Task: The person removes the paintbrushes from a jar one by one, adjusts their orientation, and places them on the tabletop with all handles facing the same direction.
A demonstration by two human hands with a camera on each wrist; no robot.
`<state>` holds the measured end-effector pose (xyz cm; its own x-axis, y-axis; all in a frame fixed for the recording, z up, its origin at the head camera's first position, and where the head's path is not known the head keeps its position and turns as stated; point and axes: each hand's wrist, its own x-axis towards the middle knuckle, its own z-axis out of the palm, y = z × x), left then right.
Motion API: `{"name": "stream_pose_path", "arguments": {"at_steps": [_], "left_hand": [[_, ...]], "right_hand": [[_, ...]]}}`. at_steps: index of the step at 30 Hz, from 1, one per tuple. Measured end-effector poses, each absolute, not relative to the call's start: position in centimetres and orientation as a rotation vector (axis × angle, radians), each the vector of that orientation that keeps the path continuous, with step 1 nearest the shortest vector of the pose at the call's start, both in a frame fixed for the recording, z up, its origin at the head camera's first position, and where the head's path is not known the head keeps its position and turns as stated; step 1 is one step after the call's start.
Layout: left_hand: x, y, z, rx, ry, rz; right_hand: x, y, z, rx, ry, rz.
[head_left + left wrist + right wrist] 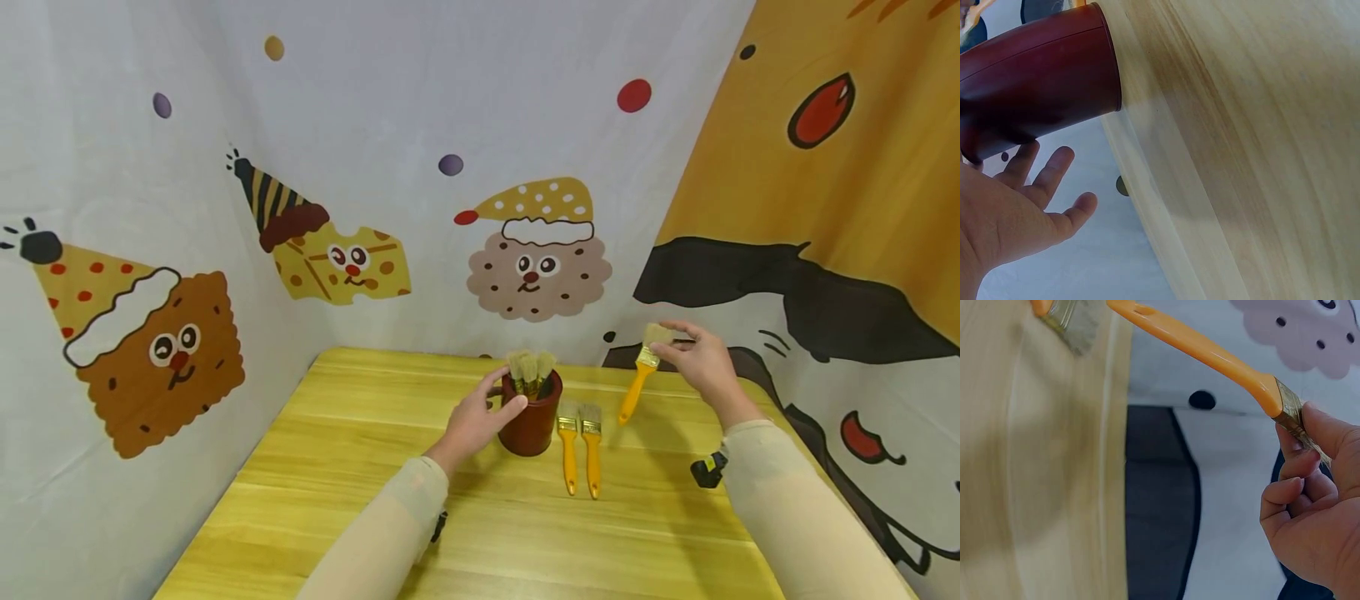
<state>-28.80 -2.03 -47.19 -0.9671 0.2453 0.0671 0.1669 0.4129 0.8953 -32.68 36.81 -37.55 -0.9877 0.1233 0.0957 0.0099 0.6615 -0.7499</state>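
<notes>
Near the table's far edge stands a dark red cylindrical cup [529,429], upright, with several paintbrushes [531,367] in it, bristles up. My left hand [480,417] holds the cup at its rim, thumb on the near side and index finger on the far side. In the left wrist view the other fingers [1054,172] spread below the cup's wall [1041,75]. Off to the right, my right hand [701,358] pinches a paintbrush [637,383] by its bristle end, its orange handle [1204,353] pointing down and away from the hand.
Two orange-handled paintbrushes [569,450] lie side by side on the wooden table [360,483], just right of the cup. Behind the table hangs a white cloth [360,108] printed with cartoon figures, and it also runs along the left side.
</notes>
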Motion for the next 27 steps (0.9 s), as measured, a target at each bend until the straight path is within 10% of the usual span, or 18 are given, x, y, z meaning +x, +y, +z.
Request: {"name": "stream_pose_path", "arguments": {"at_steps": [27], "left_hand": [[-28.9, -2.0, -47.2, 0.372, 2.581, 1.614]], "right_hand": [[-33.3, 39.5, -43.4, -0.057, -3.12, 1.344]]}}
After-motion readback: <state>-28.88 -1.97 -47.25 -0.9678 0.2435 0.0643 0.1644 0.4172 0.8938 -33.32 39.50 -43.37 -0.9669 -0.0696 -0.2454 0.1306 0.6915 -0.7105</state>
